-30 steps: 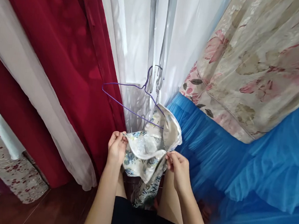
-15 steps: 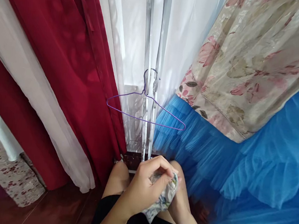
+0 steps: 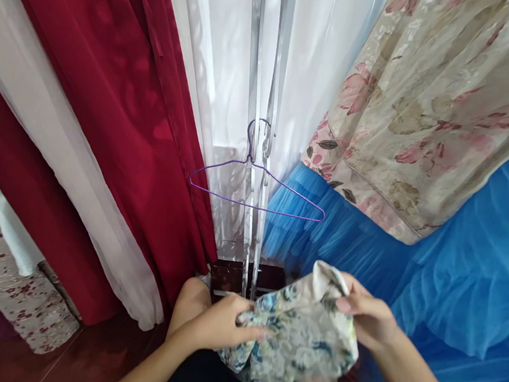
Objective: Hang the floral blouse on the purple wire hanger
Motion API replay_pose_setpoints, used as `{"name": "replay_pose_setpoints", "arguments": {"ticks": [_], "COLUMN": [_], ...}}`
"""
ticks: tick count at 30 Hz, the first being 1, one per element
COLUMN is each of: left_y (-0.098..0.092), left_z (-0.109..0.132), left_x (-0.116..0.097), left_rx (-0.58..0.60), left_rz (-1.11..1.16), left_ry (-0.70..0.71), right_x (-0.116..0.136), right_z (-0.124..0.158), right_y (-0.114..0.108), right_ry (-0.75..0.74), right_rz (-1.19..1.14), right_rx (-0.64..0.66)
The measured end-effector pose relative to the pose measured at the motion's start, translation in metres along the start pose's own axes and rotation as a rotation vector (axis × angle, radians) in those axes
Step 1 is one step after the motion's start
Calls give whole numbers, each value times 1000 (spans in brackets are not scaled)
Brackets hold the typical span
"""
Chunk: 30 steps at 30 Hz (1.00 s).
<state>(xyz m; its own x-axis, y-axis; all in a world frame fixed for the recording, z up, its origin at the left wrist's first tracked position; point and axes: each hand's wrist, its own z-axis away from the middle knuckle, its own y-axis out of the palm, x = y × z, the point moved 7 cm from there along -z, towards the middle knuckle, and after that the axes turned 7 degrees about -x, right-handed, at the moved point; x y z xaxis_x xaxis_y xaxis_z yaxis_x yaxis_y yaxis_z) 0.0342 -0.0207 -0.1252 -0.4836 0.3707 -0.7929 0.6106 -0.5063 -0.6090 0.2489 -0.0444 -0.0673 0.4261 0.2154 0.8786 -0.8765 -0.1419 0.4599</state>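
A floral cloth garment (image 3: 299,333), pale with blue, grey and yellow print, is stretched above my lap between both hands. My left hand (image 3: 227,326) grips its left side, with the fabric bunched between thumb and fingers. At the upper right edge, my right hand (image 3: 366,310) pinches the cloth, and a corner folds up there. The garment's exact kind cannot be made out. In front of my knees a bare purple wire hanger (image 3: 257,206) hangs by its hook on a white metal rack (image 3: 248,232).
Dark red drapes (image 3: 119,142) and pale cloth hang on the left, white fabric (image 3: 223,92) behind the rack. To the right hang a pink floral cloth (image 3: 414,122) and blue tulle (image 3: 447,293). Dark red floor tiles (image 3: 99,356) show at lower left.
My hands have moved apart, the right one outward to the right. The cloth, earlier bunched small between them, is now spread wider.
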Motion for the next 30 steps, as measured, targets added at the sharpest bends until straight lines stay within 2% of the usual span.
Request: {"name": "replay_pose_setpoints", "arguments": {"ticks": [3, 6, 9, 12, 15, 17, 19, 21, 23, 25, 26, 28, 30], "left_y": [-34, -62, -79, -95, -113, -123, -130, -137, -153, -182, -201, -247, -286], "left_z": [-8, -15, -21, -25, -24, -19, -12, -5, -1, 2, 2, 0, -6], "left_x": [5, -10, -27, -31, -14, 7, 30, 52, 67, 74, 74, 69, 52], "left_rx": [-171, -316, -361, -391, -453, -507, -511, -450, -379, -385, -429, -594, -754], "left_rz": [-161, -172, -111, -51, 77, 183, 230, 144, -68, -314, -417, -579, -665], "left_ry": [12, 137, 235, 229, 132, 65, 14, -10, 15, 67, 81, 59, 55], "right_x": [57, 114, 148, 153, 140, 134, 134, 135, 137, 142, 145, 149, 151], "right_z": [-25, -59, -106, -150, -172, -171, -163, -155, -148, -143, -142, -140, -140], "right_y": [-32, -57, -51, -27, 3, 18, 24, 24, 23, 21, 21, 23, 26], "right_ry": [-199, -481, -579, -477, -319, -286, -295, -273, -242, -253, -273, -311, -321], "right_rz": [135, 214, 300, 421, 480, 464, 447, 452, 484, 529, 552, 591, 599], "right_rx": [-236, -465, -460, -391, -221, -104, -30, 19, 47, 37, 29, 24, 21]}}
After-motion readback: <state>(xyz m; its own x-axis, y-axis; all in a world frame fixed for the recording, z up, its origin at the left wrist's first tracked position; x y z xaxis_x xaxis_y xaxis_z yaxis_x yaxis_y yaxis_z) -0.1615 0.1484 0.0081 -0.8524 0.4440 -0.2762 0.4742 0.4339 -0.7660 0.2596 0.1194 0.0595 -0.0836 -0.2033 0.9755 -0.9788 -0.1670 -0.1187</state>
